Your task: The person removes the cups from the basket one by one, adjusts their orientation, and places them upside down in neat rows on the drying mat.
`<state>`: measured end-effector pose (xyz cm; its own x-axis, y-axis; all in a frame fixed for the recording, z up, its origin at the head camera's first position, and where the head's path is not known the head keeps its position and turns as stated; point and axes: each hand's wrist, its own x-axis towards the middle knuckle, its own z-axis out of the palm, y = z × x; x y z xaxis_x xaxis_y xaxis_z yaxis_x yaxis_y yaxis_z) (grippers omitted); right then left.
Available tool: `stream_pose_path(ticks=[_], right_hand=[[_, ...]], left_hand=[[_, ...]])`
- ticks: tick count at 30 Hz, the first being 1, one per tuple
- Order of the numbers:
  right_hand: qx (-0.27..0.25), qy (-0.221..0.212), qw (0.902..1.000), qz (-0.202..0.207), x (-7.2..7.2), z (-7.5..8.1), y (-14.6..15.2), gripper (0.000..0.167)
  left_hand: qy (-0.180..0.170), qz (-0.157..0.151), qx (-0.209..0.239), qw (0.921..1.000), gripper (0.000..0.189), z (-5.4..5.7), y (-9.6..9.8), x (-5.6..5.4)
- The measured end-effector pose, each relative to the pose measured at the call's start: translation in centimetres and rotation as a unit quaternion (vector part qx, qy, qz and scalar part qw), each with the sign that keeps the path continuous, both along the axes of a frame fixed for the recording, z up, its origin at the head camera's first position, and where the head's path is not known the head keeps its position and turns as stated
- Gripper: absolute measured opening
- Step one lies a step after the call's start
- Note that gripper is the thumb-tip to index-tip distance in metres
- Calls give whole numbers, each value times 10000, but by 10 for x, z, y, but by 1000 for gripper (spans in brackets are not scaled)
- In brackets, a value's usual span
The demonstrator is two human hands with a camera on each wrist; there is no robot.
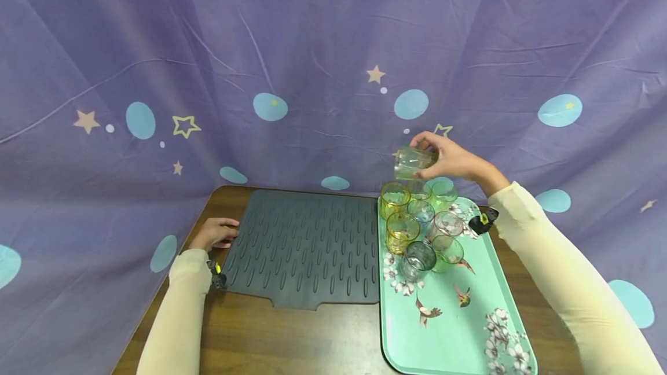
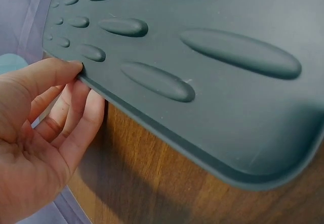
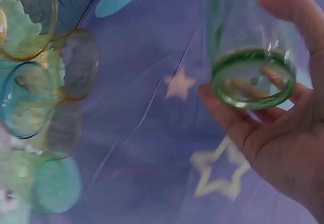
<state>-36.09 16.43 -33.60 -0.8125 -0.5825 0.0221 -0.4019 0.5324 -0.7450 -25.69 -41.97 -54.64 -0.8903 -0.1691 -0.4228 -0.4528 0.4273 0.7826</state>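
My right hand [image 1: 452, 160] grips a pale green glass tumbler [image 1: 408, 164] tipped on its side, above the back of the tray. In the right wrist view, the thumb and fingers reach around this tumbler [image 3: 253, 77], whose thick green base faces the camera. My left hand [image 1: 213, 232] is at the left edge of a dark grey ribbed drying mat [image 1: 307, 247]. The left wrist view shows the left hand's [image 2: 45, 118] thumb on the rim of the mat [image 2: 223, 107] and the fingers beneath it, pinching the edge.
A mint-green tray [image 1: 448, 328] with birds and blossoms lies right of the mat. Several glasses crowd its back half, among them an amber glass [image 1: 402, 233], a grey glass [image 1: 418, 262] and a blue glass [image 1: 421, 213]. A purple curtain [image 1: 323, 74] hangs behind the wooden table [image 1: 292, 340].
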Motion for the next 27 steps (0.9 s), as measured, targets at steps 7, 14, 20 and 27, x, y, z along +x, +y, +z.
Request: stream_pose_path(ticks=[7,14,20,27], right_hand=[[1653,1155,9750,929,-7,13,-61,62],[2983,1171,9413,1061,-14,3,-112,68],[3804,972,9150,928,-21,-17,-139,73],[4118,758,9043,838,-24,-36,-154,71]], left_hand=[[148,-107,-8,9998,47,0,-1,2],[114,35,-40,9999,48,-6,-2,1],[33,140,-108,9998,47,-7,0,-4],[35,144,-195,9997,45,-4,2,-4]])
